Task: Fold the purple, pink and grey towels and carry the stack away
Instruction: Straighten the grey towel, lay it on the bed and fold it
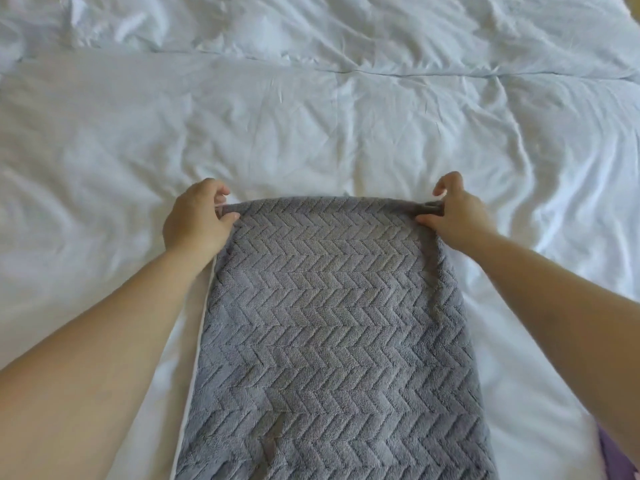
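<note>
Grey towel (332,323): chevron-ribbed plush, spread on the white duvet (311,116) in the lower middle of the view; its near end leaves the picture at 6 o'clock
Long axis: it runs from 6 o'clock to 12 o'clock, straight away from the person; the far short edge lies crosswise between the two hands
Left hand (197,220): at the 9 o'clock end of the far edge; with the thumb on top and the fingers curled behind, it pinches the far left corner
Right hand (453,216): at the 3 o'clock end of the same edge; it pinches the far right corner, where the cloth is a little bunched between thumb and fingers
Why held so: I judge that one corner in each hand keeps the short edge tight and straight; so the end can travel as one line and the corners can meet squarely
Step in hand: probably a fold along the length; in which direction, I cannot tell
Purple towel (616,455): only a small piece shows at 5 o'clock, at the corner of the picture, apart from the grey one; folded or not, I cannot tell
White strip (194,358): it follows the left side of the towel; trim or bedding, I cannot tell
</note>
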Motion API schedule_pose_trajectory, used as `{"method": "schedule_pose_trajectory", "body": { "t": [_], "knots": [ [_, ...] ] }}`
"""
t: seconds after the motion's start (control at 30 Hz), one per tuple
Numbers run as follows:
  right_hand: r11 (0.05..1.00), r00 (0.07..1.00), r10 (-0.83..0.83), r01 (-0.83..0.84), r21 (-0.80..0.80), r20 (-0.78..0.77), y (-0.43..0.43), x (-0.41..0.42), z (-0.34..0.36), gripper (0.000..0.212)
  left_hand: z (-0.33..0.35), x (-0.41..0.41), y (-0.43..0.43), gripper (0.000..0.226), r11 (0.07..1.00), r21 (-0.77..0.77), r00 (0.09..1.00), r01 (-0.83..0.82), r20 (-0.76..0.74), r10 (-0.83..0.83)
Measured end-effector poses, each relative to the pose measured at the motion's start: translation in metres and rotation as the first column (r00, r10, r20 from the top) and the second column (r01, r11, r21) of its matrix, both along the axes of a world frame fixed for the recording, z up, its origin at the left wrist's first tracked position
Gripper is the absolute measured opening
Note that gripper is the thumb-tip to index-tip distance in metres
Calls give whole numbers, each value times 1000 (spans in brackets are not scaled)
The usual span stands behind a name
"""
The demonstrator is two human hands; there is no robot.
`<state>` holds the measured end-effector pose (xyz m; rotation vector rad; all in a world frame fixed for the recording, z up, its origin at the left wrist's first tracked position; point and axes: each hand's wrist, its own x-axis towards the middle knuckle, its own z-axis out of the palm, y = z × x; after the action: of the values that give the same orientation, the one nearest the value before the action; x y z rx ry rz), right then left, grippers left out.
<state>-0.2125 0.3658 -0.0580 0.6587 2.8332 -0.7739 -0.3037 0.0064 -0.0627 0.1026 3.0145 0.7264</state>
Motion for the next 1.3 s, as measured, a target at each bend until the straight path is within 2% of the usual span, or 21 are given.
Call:
{"method": "schedule_pose_trajectory", "body": {
  "t": [0.1, 0.17, 0.23, 0.3, 0.37, 0.5, 0.63, 0.67, 0.73, 0.8, 0.87, 0.9, 0.93, 0.97, 1.0, 1.03, 1.07, 1.1, 1.17, 1.2, 1.3],
  "knots": [
    [983, 994, 20, 1, 185, -110, -18, 9, -7, 42, -5, 13, -2, 33, 1000, -13, 988, 1, -151, -3],
    [971, 965, 67, -4, 240, -254, -36, 20, -4, 42, -6, 21, -2, 29, 988, 152, 981, -18, -190, 47],
    [964, 931, 197, -128, 232, -308, -56, 29, -3, 39, -5, 26, 1, 25, 958, 279, 977, -61, -178, 114],
    [907, 894, 387, -325, 267, -225, -75, 33, -7, 43, -6, 28, 4, 24, 984, 150, 962, -96, -241, 131],
    [846, 872, 483, -443, 297, -75, -84, 33, -15, 50, -9, 26, 6, 26, 994, -13, 947, -105, -305, 96],
    [846, 898, 433, -435, 308, 78, -74, 26, -32, 60, -19, 14, 0, 25, 990, -45, 979, -133, -159, 124],
    [849, 898, 433, -437, 297, 83, -71, 26, -37, 62, -25, 10, -9, 33, 979, -143, 980, 143, -115, -160],
    [853, 899, 430, -434, 291, 79, -72, 27, -37, 62, -22, 9, -12, 36, 983, -67, 981, 169, -87, -175],
    [859, 901, 426, -430, 279, 76, -71, 27, -38, 61, -7, 5, -21, 39, 965, 252, 996, 69, 42, -82],
    [859, 901, 427, -430, 279, 77, -70, 27, -39, 61, 11, -1, -36, 37, 796, 585, 985, -155, 153, 80],
    [860, 902, 425, -428, 279, 73, -71, 28, -39, 61, 27, -8, -52, 29, 601, 725, 941, -337, 236, 243],
    [862, 904, 422, -424, 277, 69, -72, 28, -39, 60, 31, -10, -57, 27, 547, 740, 917, -391, 262, 302],
    [864, 906, 418, -420, 277, 67, -73, 28, -39, 60, 32, -10, -60, 26, 544, 726, 901, -421, 264, 345],
    [864, 907, 417, -418, 280, 67, -73, 28, -39, 60, 32, -8, -59, 26, 604, 678, 901, -419, 226, 371],
    [863, 907, 416, -418, 284, 72, -74, 28, -39, 60, 30, -4, -55, 28, 717, 589, 921, -372, 136, 366],
    [863, 907, 414, -418, 284, 76, -74, 27, -38, 60, 26, 4, -47, 30, 847, 462, 956, -263, 8, 293],
    [863, 907, 413, -418, 283, 79, -74, 27, -38, 60, 22, 13, -36, 33, 946, 312, 984, -91, -120, 134],
    [864, 908, 412, -416, 282, 78, -75, 26, -37, 60, 16, 25, -22, 37, 983, 146, 977, 110, -199, -80],
    [870, 911, 410, -407, 280, 52, -79, 26, -36, 61, 0, 44, 3, 51, 902, -150, 893, 404, -148, -425],
    [872, 913, 408, -399, 284, 32, -81, 27, -36, 60, -9, 50, 12, 58, 857, -247, 876, 452, -58, -479],
    [862, 918, 395, -381, 335, 29, -73, 30, -39, 62, -37, 53, 19, 63, 842, -368, 918, 395, 117, -379]
  ]
}}
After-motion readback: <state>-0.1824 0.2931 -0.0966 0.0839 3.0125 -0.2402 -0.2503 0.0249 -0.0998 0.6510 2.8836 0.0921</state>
